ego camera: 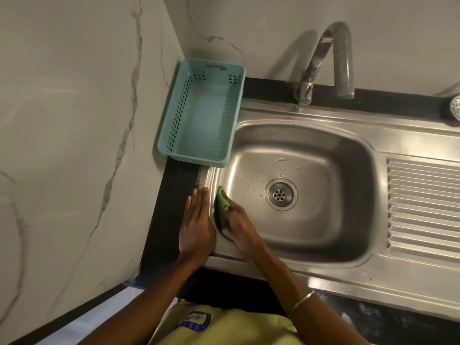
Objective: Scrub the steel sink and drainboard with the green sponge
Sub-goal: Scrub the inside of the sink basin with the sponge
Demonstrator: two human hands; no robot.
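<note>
The steel sink (331, 185) fills the middle of the view, its basin wet with drops around the round drain (280, 194). The ribbed drainboard (423, 207) lies to its right. My right hand (240, 227) presses the green sponge (221, 207) against the basin's left inner wall, fingers wrapped over the sponge. My left hand (196, 222) lies flat with straight fingers on the sink's left rim and the black counter beside it.
An empty teal plastic basket (174, 130) stands at the back left, overlapping the sink's corner. A curved steel tap (321, 58) rises behind the basin. Marble-look walls close in at left and back. A small strainer-like object (455, 109) sits at the far right.
</note>
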